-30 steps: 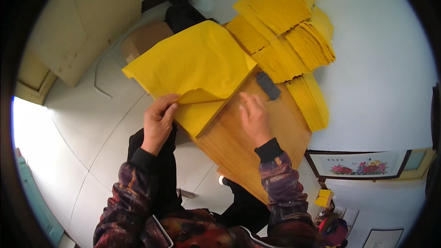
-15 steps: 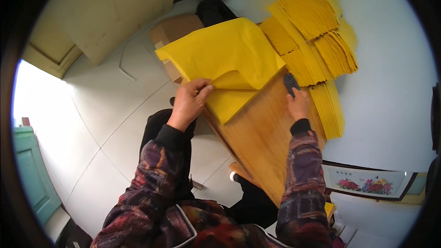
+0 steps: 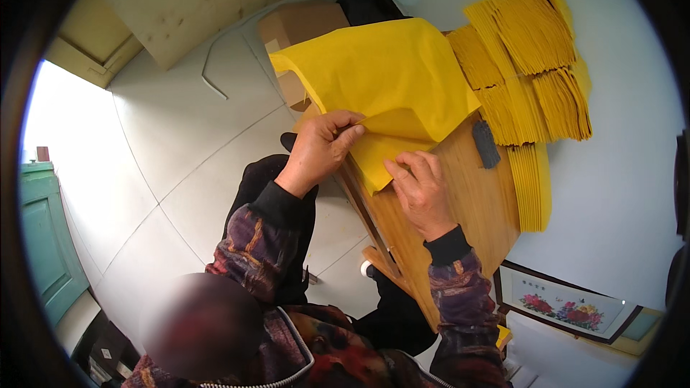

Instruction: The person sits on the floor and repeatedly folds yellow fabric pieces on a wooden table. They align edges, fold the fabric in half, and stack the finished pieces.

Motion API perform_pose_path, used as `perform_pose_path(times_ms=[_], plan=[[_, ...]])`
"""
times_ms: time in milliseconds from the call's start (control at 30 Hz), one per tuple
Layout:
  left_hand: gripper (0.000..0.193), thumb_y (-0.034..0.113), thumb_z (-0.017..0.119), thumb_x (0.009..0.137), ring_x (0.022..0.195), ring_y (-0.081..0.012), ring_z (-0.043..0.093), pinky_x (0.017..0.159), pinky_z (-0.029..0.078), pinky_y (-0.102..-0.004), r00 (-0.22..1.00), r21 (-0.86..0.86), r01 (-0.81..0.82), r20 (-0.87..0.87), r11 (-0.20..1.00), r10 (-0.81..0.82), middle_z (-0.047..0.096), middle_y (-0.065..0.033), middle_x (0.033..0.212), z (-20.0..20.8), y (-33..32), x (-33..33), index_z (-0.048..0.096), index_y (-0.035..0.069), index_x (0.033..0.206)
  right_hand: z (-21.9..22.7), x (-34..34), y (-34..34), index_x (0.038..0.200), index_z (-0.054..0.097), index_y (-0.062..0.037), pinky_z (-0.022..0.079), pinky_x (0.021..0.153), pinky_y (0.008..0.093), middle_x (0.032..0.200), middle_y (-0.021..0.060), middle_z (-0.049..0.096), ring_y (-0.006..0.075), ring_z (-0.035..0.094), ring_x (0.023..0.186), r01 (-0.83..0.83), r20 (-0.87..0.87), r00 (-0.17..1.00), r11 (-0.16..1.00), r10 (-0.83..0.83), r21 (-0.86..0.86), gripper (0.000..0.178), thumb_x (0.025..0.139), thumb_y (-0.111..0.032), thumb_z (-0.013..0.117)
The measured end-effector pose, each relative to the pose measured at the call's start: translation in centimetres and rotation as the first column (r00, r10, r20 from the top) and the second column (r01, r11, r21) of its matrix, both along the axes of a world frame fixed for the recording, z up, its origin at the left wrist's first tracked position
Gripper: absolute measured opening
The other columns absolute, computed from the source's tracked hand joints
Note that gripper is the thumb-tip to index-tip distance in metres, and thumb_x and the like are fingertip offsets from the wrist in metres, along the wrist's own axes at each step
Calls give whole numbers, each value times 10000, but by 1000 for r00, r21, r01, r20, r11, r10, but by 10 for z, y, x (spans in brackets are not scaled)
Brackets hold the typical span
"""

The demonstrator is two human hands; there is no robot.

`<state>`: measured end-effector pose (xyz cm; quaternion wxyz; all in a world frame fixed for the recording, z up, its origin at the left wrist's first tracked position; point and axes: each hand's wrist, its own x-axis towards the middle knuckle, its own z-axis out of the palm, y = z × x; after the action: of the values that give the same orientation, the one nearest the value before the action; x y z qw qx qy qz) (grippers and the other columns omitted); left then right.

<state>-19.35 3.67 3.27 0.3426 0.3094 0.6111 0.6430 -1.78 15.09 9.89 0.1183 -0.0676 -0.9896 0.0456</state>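
A large yellow sheet (image 3: 402, 57), paper or cloth, lies folded over the near left part of the wooden table and sticks out past its left edge. My left hand (image 3: 320, 145) pinches the raised edge of its upper layer between thumb and forefinger, so a pocket-like gap shows there. My right hand (image 3: 422, 194) is at the sheet's lower corner, fingers bent and pressed together on its edge. Beyond the right hand, a dark grey block (image 3: 486, 145) rests on the tabletop, touched by neither hand.
Stacks of folded yellow sheets (image 3: 528, 36) are piled at the table's far right, against the wall. Bare wood of the table (image 3: 467, 208) shows near my right forearm. A cardboard box (image 3: 302, 25) and a black bag (image 3: 366, 1) stand behind. A framed flower picture (image 3: 564, 305) is at right.
My right hand has let go of the grey block, leaving it on the table, and moved left to the sheet's lower corner. My left hand still holds the sheet's edge.
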Motion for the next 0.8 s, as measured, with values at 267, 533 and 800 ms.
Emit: perform_pose_path(times_ms=[267, 533, 800], plan=[[225, 136, 612, 974, 832, -99, 583, 782, 493, -252, 1000, 8, 20, 7, 1000, -20, 677, -33, 893, 2, -1, 0, 657, -35, 1114, 7, -4, 18, 907, 638, -34, 493, 814, 376, 991, 94, 623, 304, 573, 953, 26, 36, 999, 949, -15, -315, 191, 739, 37, 696], [220, 122, 615, 970, 843, -94, 587, 792, 492, -246, 1000, 1, 23, -15, 1000, -23, 681, -35, 909, -1, -1, 0, 656, -33, 1122, 21, -15, 37, 850, 605, -24, 495, 748, 375, 880, 98, 638, 302, 599, 854, 2, 125, 990, 877, 66, -480, 134, 759, 24, 690], [212, 103, 610, 971, 854, -90, 586, 801, 491, -244, 999, 6, 35, -14, 999, -35, 679, -35, 921, -4, 0, -1, 652, -39, 1123, 26, -20, 40, 863, 598, -14, 495, 750, 372, 889, 115, 654, 314, 609, 852, 56, 169, 985, 831, 46, -554, 101, 789, 24, 656]])
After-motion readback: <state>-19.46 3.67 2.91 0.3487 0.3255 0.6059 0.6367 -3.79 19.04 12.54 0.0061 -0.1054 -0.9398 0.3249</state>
